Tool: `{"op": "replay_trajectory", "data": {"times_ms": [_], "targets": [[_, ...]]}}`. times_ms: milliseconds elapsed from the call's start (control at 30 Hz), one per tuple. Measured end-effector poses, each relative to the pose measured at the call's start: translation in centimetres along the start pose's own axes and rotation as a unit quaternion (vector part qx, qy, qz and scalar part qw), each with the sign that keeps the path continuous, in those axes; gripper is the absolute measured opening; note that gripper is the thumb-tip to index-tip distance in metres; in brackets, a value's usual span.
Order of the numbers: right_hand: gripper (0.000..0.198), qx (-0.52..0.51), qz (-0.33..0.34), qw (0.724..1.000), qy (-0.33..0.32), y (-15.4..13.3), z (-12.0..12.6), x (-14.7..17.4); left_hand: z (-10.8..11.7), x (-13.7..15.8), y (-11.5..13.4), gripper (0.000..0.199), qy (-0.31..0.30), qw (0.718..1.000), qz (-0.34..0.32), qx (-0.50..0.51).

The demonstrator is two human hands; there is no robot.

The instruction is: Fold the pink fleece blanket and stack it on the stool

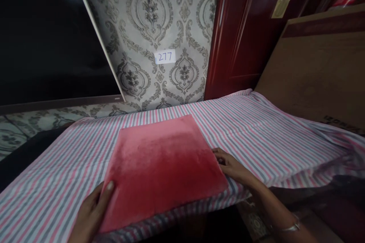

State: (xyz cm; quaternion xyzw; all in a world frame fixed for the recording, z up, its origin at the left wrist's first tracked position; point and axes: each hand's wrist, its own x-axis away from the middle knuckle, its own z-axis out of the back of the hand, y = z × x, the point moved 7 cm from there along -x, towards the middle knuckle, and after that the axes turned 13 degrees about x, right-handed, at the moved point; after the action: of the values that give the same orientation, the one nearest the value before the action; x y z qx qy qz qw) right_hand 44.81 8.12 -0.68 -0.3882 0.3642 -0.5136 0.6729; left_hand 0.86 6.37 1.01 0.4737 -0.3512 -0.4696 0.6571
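Patterned wallpaper (148, 19) fills the upper middle of the frame, with a small label reading 277 (164, 57) stuck on it, a dark panel at upper left and a red-brown door (242, 26) at upper right. Below them a striped sheet (256, 129) covers the flat surface across the whole lower half. On it, in the lower centre, lies a red cloth (162, 167), already folded into a neat flat square with its edges lined up; it looks smooth, with no loose flaps showing. The left hand (91, 212) rests at its near left corner, thumb lying on top of the fabric, fingers spread rather than gripping. The right hand (230, 165) sits at the right edge, fingers loosely extended and touching the side of the fold, holding nothing. To my eye the folding is about done, with only some squaring of the edges left. A brown board (319, 72) leans at the right.
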Motion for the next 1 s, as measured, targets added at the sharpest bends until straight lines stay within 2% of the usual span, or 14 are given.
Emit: {"op": "replay_trajectory", "data": {"times_ms": [100, 233, 300, 400, 500, 600, 700, 900, 1000], "targets": [[0.038, -0.009, 0.008, 1.000, 0.017, 0.1, 0.5, -1.5, -0.4, -1.3, 1.9, 0.057, -0.029, 0.999, 0.012, 0.006], [0.039, 0.005, 0.016, 0.997, 0.072, 0.3, 1.3, -3.4, -0.3, -3.9, 3.6, 0.056, 0.001, 1.000, 0.011, 0.017], [0.044, -0.003, -0.002, 0.997, 0.078, 0.5, 1.3, -4.0, -0.4, -5.0, 4.1, 0.056, 0.014, 1.000, 0.006, 0.020], [0.054, -0.022, -0.038, 0.997, 0.063, 0.8, 0.8, -4.3, -1.4, -6.2, 4.3, 0.056, -0.020, 0.999, 0.012, 0.034], [0.045, 0.013, -0.029, 0.997, 0.067, 0.6, 0.8, -4.3, -2.5, -6.7, 4.3, 0.057, -0.063, 0.997, 0.007, 0.033], [0.033, 0.073, -0.006, 0.993, 0.092, 0.7, 1.3, -4.0, -2.5, -6.8, 4.4, 0.056, -0.052, 0.998, -0.021, 0.020], [0.030, 0.115, 0.024, 0.987, 0.110, 0.5, 1.8, -3.4, -2.4, -6.7, 4.3, 0.056, -0.049, 0.998, -0.035, 0.005], [0.029, 0.101, 0.035, 0.993, 0.045, 0.1, 0.8, -1.8, -2.7, -6.5, 4.1, 0.063, -0.075, 0.997, -0.024, 0.004], [0.030, 0.095, 0.035, 0.994, 0.040, 0.0, 0.3, -1.3, -2.7, -6.7, 3.9, 0.067, -0.067, 0.998, -0.018, 0.001]]}}
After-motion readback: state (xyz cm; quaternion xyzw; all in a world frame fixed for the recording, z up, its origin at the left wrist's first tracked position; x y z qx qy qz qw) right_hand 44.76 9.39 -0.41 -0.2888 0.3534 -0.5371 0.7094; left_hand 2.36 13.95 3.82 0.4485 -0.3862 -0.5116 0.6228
